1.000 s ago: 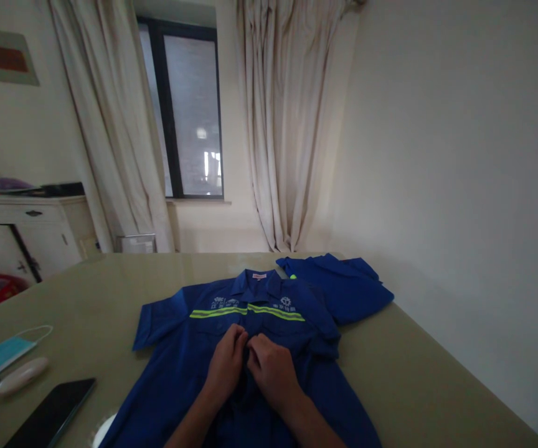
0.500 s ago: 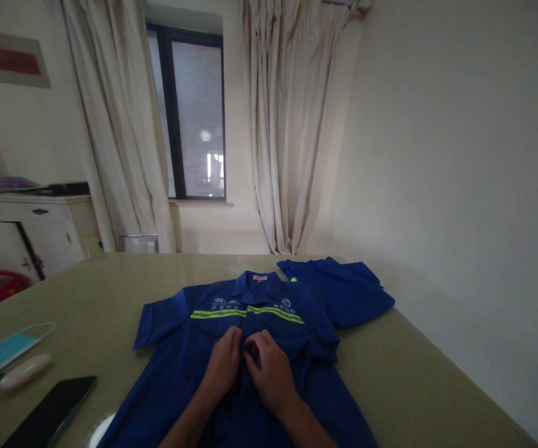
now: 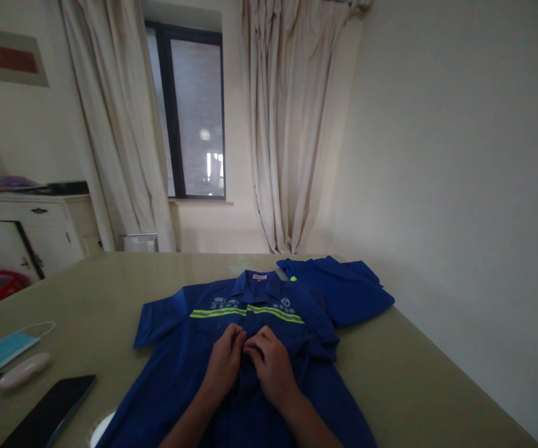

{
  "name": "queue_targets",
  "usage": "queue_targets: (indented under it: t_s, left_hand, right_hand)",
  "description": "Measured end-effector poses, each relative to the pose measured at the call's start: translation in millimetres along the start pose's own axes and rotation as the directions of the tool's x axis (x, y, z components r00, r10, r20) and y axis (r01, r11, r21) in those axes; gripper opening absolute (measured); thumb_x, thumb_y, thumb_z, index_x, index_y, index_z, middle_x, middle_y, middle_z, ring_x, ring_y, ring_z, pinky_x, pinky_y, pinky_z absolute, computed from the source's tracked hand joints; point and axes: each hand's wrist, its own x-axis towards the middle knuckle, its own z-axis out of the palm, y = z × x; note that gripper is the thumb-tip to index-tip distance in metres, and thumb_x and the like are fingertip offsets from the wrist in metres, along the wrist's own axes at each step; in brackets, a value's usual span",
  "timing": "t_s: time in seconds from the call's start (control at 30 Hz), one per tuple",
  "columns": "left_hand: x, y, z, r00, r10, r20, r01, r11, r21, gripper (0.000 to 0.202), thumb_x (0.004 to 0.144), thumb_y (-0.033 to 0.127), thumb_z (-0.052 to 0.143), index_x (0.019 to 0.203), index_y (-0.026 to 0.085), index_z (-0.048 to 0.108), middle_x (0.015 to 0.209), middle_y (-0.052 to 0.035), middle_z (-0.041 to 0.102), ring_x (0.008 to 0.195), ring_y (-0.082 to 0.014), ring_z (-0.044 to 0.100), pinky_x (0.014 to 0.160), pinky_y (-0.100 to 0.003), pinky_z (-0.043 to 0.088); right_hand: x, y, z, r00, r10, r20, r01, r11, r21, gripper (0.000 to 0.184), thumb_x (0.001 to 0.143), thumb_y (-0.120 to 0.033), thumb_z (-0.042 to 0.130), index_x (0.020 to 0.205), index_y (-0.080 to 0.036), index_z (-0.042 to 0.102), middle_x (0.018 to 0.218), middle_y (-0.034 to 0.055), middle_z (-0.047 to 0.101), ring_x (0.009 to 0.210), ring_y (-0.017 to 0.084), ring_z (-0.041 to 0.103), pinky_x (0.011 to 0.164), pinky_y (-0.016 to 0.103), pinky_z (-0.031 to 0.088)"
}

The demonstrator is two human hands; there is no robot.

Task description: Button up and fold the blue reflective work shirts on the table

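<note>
A blue short-sleeved work shirt (image 3: 166, 373) lies face up on the table, collar away from me, with yellow-green and grey reflective stripes and white printing on the chest. Over its front opening, just below the stripes, my left hand (image 3: 225, 361) has its fingers pinched on the shirt's front edge. My right hand (image 3: 271, 364) is closed beside it, thumb and fingertips pinching the same placket and nearly touching the left fingertips. Any button between the fingers is hidden.
Another folded blue garment (image 3: 344, 289) lies behind the shirt at the right, near the wall. On the table's left are a black phone (image 3: 49, 410), a pale oval object (image 3: 25, 371), a blue face mask (image 3: 5, 353) and a partly covered white round object (image 3: 103, 429).
My right thumb and fingers have closed together and moved slightly nearer the left fingertips. The shirt lies almost as before.
</note>
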Motion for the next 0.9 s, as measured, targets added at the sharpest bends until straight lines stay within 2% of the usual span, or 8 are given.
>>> queue_targets:
  t_s: [0.17,0.33,0.43,0.57,0.73,0.9]
  left_hand:
    - [-1.9,4.4,-2.1,0.999,0.034,0.019,-0.034,0.999,0.001,0.031,0.098,0.048,0.046,0.082,0.023,0.055,0.072,0.0020,0.059,0.069,-0.0180,0.057,0.066,-0.027,0.043]
    - [-3.3,6.8,-2.5,0.995,0.079,0.063,-0.080,0.997,0.016,0.027,0.098,0.045,0.049,0.086,0.023,0.060,0.079,0.0007,0.065,0.074,-0.0186,0.061,0.069,-0.027,0.044]
    - [-4.6,9.4,-2.1,0.994,0.098,0.051,-0.100,0.995,0.028,0.026,0.097,0.044,0.050,0.088,0.023,0.063,0.083,-0.0006,0.068,0.078,-0.0200,0.064,0.073,-0.029,0.046]
    - [-4.5,13.2,-2.4,0.993,0.120,0.013,-0.121,0.991,0.054,0.026,0.097,0.045,0.052,0.092,0.024,0.066,0.090,-0.0021,0.072,0.087,-0.0219,0.066,0.079,-0.030,0.047]
    - [-1.0,11.6,-4.7,0.996,0.071,0.045,-0.072,0.997,0.027,0.025,0.096,0.044,0.053,0.091,0.023,0.066,0.087,-0.0011,0.072,0.083,-0.0215,0.067,0.077,-0.030,0.047]
    - [0.4,9.6,-6.4,0.995,0.053,0.084,-0.051,0.998,-0.024,0.028,0.094,0.046,0.056,0.088,0.021,0.066,0.081,-0.0014,0.071,0.078,-0.0210,0.065,0.073,-0.029,0.047]
  right_hand:
    - [1.1,-0.5,-3.2,1.000,0.024,0.012,-0.024,1.000,0.005,0.020,0.094,-0.012,0.060,0.086,-0.023,0.075,0.089,-0.0009,0.063,0.083,0.013,0.064,0.077,0.023,0.047]
    - [2.5,3.8,-0.4,0.982,0.180,-0.056,-0.175,0.981,0.080,0.013,0.086,-0.013,0.068,0.076,-0.020,0.072,0.080,-0.0003,0.062,0.075,0.015,0.063,0.069,0.024,0.045]
    - [3.0,7.7,2.5,0.972,0.214,-0.095,-0.207,0.976,0.073,0.015,0.080,-0.007,0.067,0.073,-0.019,0.067,0.078,-0.0007,0.061,0.072,0.015,0.061,0.067,0.024,0.044]
    - [0.8,9.4,4.9,0.970,0.204,-0.135,-0.205,0.979,0.005,0.019,0.080,-0.004,0.061,0.072,-0.021,0.062,0.081,0.0000,0.061,0.074,0.017,0.061,0.068,0.025,0.043]
    - [-1.9,7.2,4.8,0.982,0.123,-0.145,-0.123,0.992,0.009,0.016,0.092,-0.014,0.056,0.085,-0.024,0.067,0.093,0.0020,0.064,0.083,0.018,0.065,0.078,0.027,0.047]
    - [0.7,9.9,4.2,0.975,0.163,-0.154,-0.164,0.986,0.008,0.014,0.084,-0.010,0.062,0.077,-0.023,0.063,0.084,0.0008,0.063,0.073,0.017,0.063,0.067,0.026,0.046]
